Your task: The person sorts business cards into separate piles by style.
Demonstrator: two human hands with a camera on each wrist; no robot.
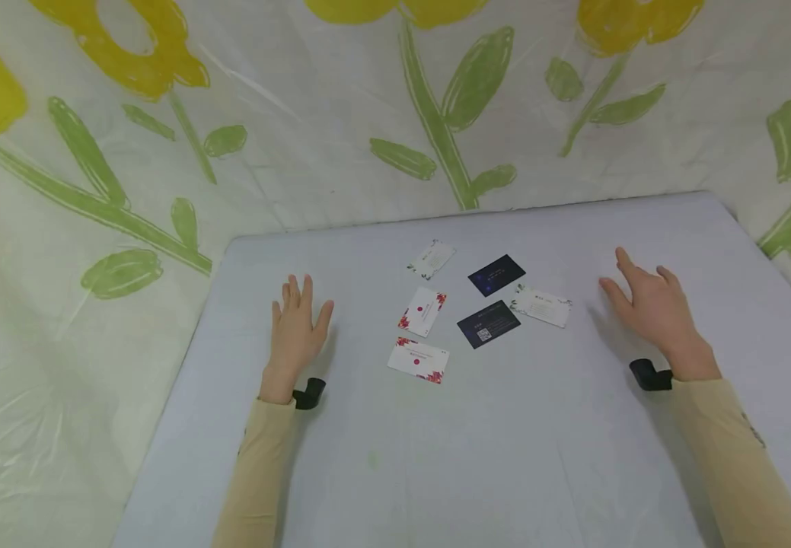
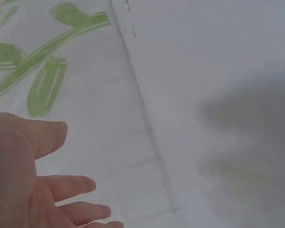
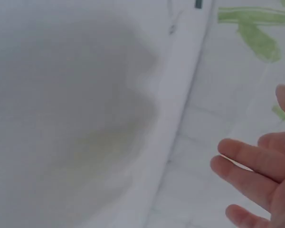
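Observation:
Several cards lie spread on the pale table between the two hands. Two are white with red flowers, an upper red-flowered card (image 1: 422, 311) and a lower red-flowered card (image 1: 419, 360). Two are dark, a far dark card (image 1: 497, 275) and a near dark card (image 1: 489, 325) with a square code. A white card with green leaves (image 1: 432, 259) lies at the back, and another leaf-patterned card (image 1: 541, 306) lies at the right. My left hand (image 1: 295, 331) is left of the cards, fingers extended, holding nothing. On the right, my right hand (image 1: 657, 308) hovers with fingers loosely spread and nothing in it.
The table (image 1: 340, 472) has a back edge that meets a white sheet (image 1: 299, 167) painted with yellow flowers and green leaves. Black wrist bands (image 1: 309, 393) show at both sleeve cuffs. Shadows of the hands fall on the tabletop.

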